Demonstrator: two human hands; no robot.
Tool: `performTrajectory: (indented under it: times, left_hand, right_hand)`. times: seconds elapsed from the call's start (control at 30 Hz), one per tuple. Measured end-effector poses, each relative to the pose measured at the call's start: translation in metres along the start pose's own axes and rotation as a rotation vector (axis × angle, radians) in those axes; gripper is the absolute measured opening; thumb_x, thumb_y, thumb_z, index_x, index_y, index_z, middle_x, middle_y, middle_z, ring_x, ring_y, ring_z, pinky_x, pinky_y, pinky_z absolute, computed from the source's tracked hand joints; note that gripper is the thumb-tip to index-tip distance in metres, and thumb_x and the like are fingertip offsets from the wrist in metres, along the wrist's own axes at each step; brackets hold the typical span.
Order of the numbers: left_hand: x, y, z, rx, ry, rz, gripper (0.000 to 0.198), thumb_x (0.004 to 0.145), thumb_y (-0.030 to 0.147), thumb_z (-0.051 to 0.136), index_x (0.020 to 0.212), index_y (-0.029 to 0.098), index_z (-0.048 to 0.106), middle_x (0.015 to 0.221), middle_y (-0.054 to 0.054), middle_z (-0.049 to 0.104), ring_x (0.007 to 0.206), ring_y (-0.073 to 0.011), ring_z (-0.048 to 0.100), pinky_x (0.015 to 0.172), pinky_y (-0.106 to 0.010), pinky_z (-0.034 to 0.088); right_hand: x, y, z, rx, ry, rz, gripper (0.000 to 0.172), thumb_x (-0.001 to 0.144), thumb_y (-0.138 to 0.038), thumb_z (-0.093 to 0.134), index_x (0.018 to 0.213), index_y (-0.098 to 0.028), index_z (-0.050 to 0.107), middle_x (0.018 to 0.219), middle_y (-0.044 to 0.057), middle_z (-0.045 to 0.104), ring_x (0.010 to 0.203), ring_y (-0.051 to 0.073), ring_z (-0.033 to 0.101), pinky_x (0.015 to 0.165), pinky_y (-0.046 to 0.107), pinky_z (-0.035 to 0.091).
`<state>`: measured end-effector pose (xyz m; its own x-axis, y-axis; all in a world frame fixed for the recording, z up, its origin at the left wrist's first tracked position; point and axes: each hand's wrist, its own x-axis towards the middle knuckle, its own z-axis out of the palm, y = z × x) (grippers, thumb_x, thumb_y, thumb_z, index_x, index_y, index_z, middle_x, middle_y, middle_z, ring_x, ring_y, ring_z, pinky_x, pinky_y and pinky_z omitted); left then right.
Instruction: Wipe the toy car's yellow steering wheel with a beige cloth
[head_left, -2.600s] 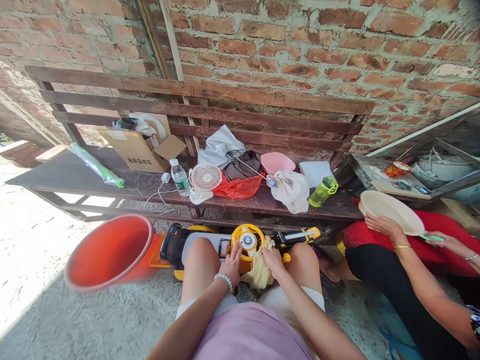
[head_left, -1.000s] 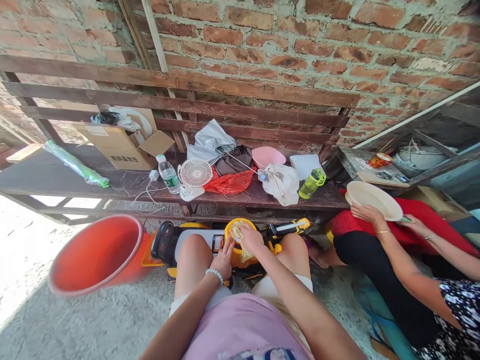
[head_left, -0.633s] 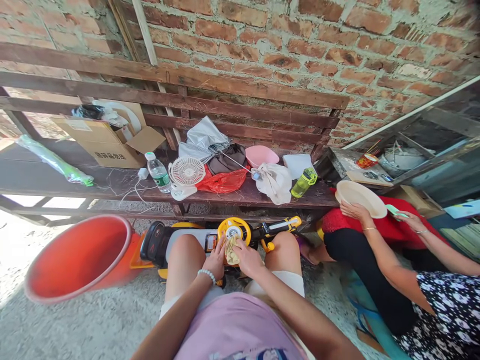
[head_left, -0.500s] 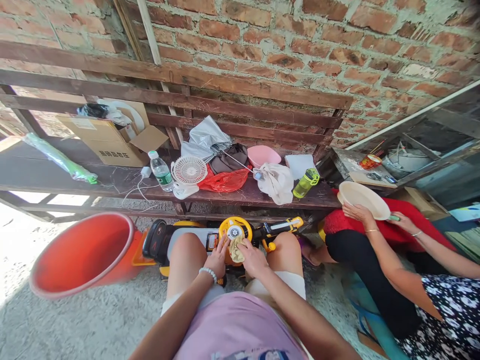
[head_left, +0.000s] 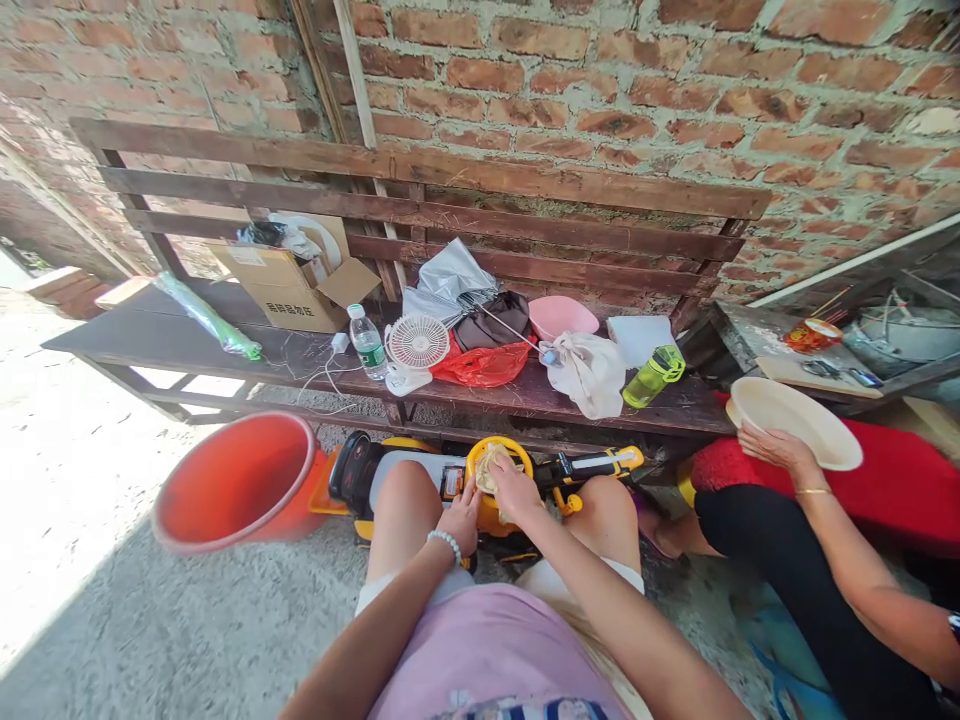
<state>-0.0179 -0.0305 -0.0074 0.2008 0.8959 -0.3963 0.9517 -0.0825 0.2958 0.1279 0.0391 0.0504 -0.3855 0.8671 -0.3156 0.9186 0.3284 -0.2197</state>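
Observation:
A yellow toy ride-on car [head_left: 405, 470] lies on the ground between my knees, its round yellow steering wheel [head_left: 480, 455] facing up. My right hand [head_left: 514, 487] presses a pale yellow cloth [head_left: 489, 463] onto the top of the wheel. My left hand [head_left: 459, 520], with a bead bracelet on the wrist, rests against the wheel's lower left side and steadies it.
An orange tub [head_left: 236, 480] stands at the left. A wooden bench [head_left: 187, 345] against the brick wall carries a cardboard box [head_left: 289, 290], water bottle [head_left: 367, 342], small fan [head_left: 416, 345], bags and a green bottle [head_left: 649, 378]. A seated person at the right holds a cream plate [head_left: 795, 420].
My right hand has slid the cloth from the wheel's lower edge up onto its face. The view has swung back to the left. The person's plate stays held up.

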Motion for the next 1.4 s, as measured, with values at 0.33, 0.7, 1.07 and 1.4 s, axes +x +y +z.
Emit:
performTrajectory:
  times: [0.33, 0.7, 1.07, 1.4]
  left_hand:
    - [0.0, -0.003, 0.0, -0.015, 0.029, 0.045, 0.105, 0.076, 0.006, 0.053, 0.166, 0.024, 0.001, 0.173, -0.004, -0.01, 0.142, -0.0312, 0.044, 0.109, -0.04, 0.048]
    - [0.003, -0.004, 0.005, -0.022, 0.043, 0.054, 0.109, 0.075, 0.004, 0.053, 0.166, 0.024, -0.004, 0.173, -0.005, -0.01, 0.142, -0.0321, 0.045, 0.104, -0.039, 0.052]
    - [0.002, -0.003, 0.003, 0.0, 0.044, 0.048, 0.105, 0.076, 0.003, 0.053, 0.166, 0.023, 0.002, 0.173, -0.008, -0.006, 0.141, -0.0319, 0.045, 0.113, -0.042, 0.044]
    - [0.002, -0.001, 0.004, 0.005, 0.045, 0.012, 0.107, 0.074, 0.006, 0.056, 0.166, 0.026, 0.003, 0.173, -0.006, -0.006, 0.135, -0.0327, 0.05, 0.098, -0.04, 0.056]
  right_hand:
    - [-0.06, 0.025, 0.017, 0.097, -0.005, -0.008, 0.064, 0.083, -0.01, 0.052, 0.144, -0.028, 0.055, 0.163, 0.004, 0.039, 0.114, 0.022, 0.068, 0.095, 0.03, 0.051]
    - [-0.031, 0.029, 0.016, -0.009, 0.044, 0.188, 0.057, 0.09, -0.016, 0.051, 0.147, -0.023, 0.05, 0.167, 0.01, 0.029, 0.105, 0.022, 0.071, 0.087, 0.031, 0.053]
    - [-0.056, 0.038, 0.023, 0.348, 0.038, -0.031, 0.049, 0.085, -0.012, 0.053, 0.131, -0.023, 0.063, 0.147, 0.006, 0.056, 0.118, 0.02, 0.064, 0.101, 0.027, 0.048]
    - [0.008, 0.02, -0.014, -0.007, -0.033, 0.048, 0.066, 0.09, -0.013, 0.053, 0.151, -0.039, 0.047, 0.157, 0.009, 0.042, 0.106, 0.022, 0.069, 0.089, 0.031, 0.051]
